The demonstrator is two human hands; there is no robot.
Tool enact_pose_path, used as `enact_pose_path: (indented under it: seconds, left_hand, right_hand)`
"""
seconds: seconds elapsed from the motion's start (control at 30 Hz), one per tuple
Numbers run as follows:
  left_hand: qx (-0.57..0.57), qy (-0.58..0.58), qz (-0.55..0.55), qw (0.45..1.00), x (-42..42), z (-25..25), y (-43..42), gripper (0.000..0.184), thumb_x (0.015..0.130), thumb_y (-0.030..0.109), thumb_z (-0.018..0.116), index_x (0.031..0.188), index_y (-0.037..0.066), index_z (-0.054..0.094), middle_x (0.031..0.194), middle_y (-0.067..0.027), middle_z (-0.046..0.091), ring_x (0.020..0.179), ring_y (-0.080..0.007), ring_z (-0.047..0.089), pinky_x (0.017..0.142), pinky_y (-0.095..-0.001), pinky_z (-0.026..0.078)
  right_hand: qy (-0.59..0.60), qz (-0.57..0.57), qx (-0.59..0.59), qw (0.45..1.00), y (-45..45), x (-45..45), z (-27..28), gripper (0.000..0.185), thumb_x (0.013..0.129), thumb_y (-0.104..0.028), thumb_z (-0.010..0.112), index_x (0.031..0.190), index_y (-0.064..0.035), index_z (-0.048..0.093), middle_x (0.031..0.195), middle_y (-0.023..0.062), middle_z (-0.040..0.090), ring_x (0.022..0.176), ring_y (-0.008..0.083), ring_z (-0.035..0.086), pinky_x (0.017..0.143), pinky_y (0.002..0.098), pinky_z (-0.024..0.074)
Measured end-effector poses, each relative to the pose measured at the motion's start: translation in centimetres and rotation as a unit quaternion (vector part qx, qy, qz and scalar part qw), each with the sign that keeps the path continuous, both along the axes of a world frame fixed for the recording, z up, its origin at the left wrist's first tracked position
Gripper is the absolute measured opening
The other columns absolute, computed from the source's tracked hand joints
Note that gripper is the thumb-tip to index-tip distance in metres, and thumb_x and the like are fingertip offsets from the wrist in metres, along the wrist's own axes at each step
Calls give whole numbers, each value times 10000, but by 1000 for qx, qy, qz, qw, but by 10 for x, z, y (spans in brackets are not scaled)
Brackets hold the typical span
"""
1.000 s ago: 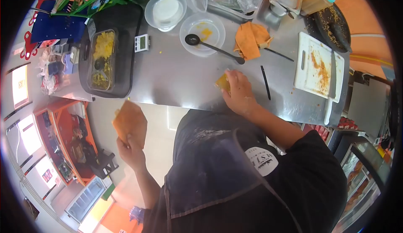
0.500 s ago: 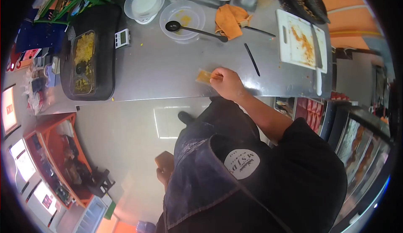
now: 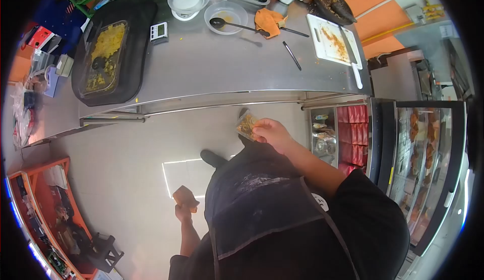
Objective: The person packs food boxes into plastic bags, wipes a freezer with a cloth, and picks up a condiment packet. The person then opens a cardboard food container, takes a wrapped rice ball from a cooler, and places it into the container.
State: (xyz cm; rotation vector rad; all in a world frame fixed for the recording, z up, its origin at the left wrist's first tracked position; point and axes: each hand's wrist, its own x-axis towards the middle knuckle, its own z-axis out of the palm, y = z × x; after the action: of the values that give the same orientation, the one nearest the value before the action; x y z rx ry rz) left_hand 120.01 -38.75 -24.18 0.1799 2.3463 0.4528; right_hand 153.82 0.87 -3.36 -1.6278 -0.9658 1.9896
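Note:
My right hand (image 3: 275, 132) pinches the edge of a small clear plastic bag (image 3: 245, 124) with yellow-brown bits in it. The bag hangs in front of my apron, over the floor and short of the table edge. Lower at the left, my left hand (image 3: 183, 213) is closed on a flat-sided orange-brown object (image 3: 185, 198), whose kind I cannot make out. On the steel table (image 3: 201, 70) a black spoon (image 3: 237, 26) lies across a clear plastic bowl (image 3: 227, 8). An orange cloth (image 3: 269, 22) and a black pen (image 3: 292, 56) are beside it.
A white cutting board (image 3: 330, 40) with a knife (image 3: 353, 60) lies at the table's right. To the left sits a clear container of yellow food (image 3: 107, 45) on a black tray (image 3: 138, 53), near a digital timer (image 3: 159, 31). A glass-door cabinet (image 3: 423, 164) stands at right.
My right hand has drawn the plastic bag off the tabletop and towards my body. My left hand has swung outward with the orange-brown object. The view has shifted back from the table.

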Motion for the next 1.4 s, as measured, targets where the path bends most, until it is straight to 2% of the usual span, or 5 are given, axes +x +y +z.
enact_pose_path:
  seconds: [0.23, 0.5, 0.97, 1.1, 1.4]
  left_hand:
    - [5, 59, -18, 998, -20, 23, 13, 349, 843, 211, 563, 1041, -71, 618, 998, -219, 683, 918, -323, 676, 817, -429, 528]
    - [47, 27, 81, 995, 50, 35, -3, 242, 829, 178, 558, 980, -8, 594, 940, -163, 645, 873, -254, 624, 803, -387, 496]
    - [-53, 17, 234, 971, 214, 56, -85, 363, 779, 246, 568, 981, -48, 634, 896, -218, 688, 864, -360, 688, 770, -449, 527]
    - [-90, 65, 218, 969, 245, 45, -107, 372, 804, 289, 583, 965, -40, 650, 886, -216, 687, 881, -365, 684, 764, -459, 520]
    - [-37, 38, 179, 982, 239, 30, -53, 412, 833, 285, 581, 1087, -39, 588, 1028, -221, 635, 998, -355, 632, 844, -444, 491]
  right_hand:
    - [26, -93, -22, 995, 7, 33, -6, 171, 886, -161, 670, 1032, -93, 614, 938, 32, 657, 829, 140, 625, 731, 308, 518]
    - [-12, -34, -10, 999, 36, 56, -32, 177, 885, -178, 662, 1040, -109, 609, 946, 18, 648, 853, 123, 611, 746, 303, 508]
    - [-36, 242, -26, 969, 34, -28, -58, 240, 879, -124, 633, 1109, -56, 616, 922, 29, 646, 760, 115, 619, 620, 256, 510]
    - [56, 342, -5, 938, 29, -64, -93, 266, 864, -101, 645, 1124, -44, 636, 964, 62, 661, 824, 150, 630, 719, 321, 527]
    - [79, 286, 73, 952, 38, -63, -13, 281, 905, -192, 660, 1114, -5, 647, 970, 112, 663, 769, 142, 646, 662, 283, 540]
